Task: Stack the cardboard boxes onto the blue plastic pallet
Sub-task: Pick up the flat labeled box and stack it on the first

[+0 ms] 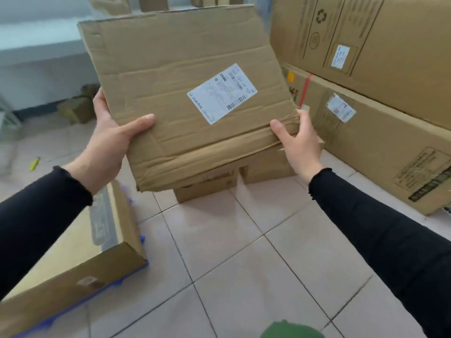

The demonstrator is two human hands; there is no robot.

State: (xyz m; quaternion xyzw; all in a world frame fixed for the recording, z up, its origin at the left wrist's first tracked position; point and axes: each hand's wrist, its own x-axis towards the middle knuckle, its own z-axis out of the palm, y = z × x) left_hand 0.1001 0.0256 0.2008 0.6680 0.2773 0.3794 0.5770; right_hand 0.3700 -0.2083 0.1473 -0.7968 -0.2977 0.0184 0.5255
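Note:
I hold a creased, flat cardboard box [170, 76] with a white shipping label up in front of me, tilted toward my face. My left hand [107, 142] grips its left edge, thumb on top. My right hand [300, 140] grips its lower right corner. At the lower left a long cardboard box [73, 262] lies on the blue plastic pallet [142, 240], of which only a thin blue edge shows. Under the held box, small cardboard boxes [207, 186] sit on the tiled floor.
Large cardboard cartons [380, 98] are stacked along the right side. More boxes stand behind at the top. A small crumpled box [75, 109] and a yellow object [34, 163] lie on the floor at the left. A green shape [290, 330] shows at the bottom edge.

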